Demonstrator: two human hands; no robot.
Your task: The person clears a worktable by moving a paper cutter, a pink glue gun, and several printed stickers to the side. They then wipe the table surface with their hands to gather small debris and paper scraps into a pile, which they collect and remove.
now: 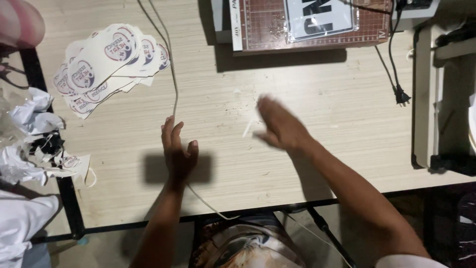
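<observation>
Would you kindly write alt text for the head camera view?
A person's two bare hands hover over a pale wooden table: the left hand lies flat over a thin cord, the right hand is blurred, holding nothing. A stack of round printed stickers lies upper left, a cutting mat at top.

A pale wood-grain table [317, 94] with a black metal frame carries a fanned pile of round printed stickers [106, 62] at its left. A brown gridded cutting mat [267, 30] lies at the far edge, and a thin cord [171, 69] runs down the middle (small paper scraps [248, 128] lie scattered nearby).
</observation>
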